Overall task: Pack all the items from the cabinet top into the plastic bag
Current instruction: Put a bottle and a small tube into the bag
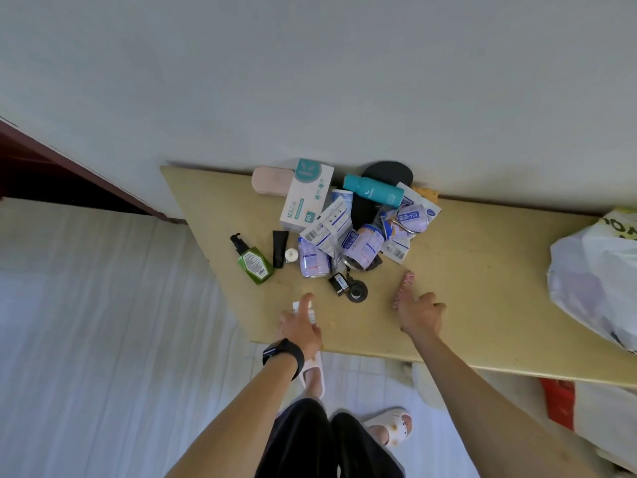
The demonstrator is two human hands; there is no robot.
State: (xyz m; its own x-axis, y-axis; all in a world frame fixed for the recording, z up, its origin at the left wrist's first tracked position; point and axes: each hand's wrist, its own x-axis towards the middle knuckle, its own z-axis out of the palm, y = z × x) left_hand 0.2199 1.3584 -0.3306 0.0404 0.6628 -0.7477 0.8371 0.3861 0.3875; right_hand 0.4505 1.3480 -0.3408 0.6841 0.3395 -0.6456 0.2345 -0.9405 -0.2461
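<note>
A pile of items lies on the tan cabinet top (pixel 465 270): a white box (pixel 305 196), a teal bottle (pixel 374 189), several purple cans and packets (pixel 365 241), a green pump bottle (pixel 253 262), a black tube (pixel 279 248) and a black keychain piece (pixel 356 291). My left hand (pixel 301 327) is closed around a small white container (pixel 312 313) near the front edge. My right hand (pixel 420 313) rests on the top, its fingers on a pink patterned item (pixel 403 288). The white plastic bag (pixel 596 281) sits at the far right.
A pink case (pixel 270 181) and a black slipper-like thing (pixel 386 174) lie against the white wall behind the pile. A dark red door frame (pixel 69 174) is at the left. Red and white things (pixel 558 401) sit under the cabinet at the right. My slippered feet stand on the floor.
</note>
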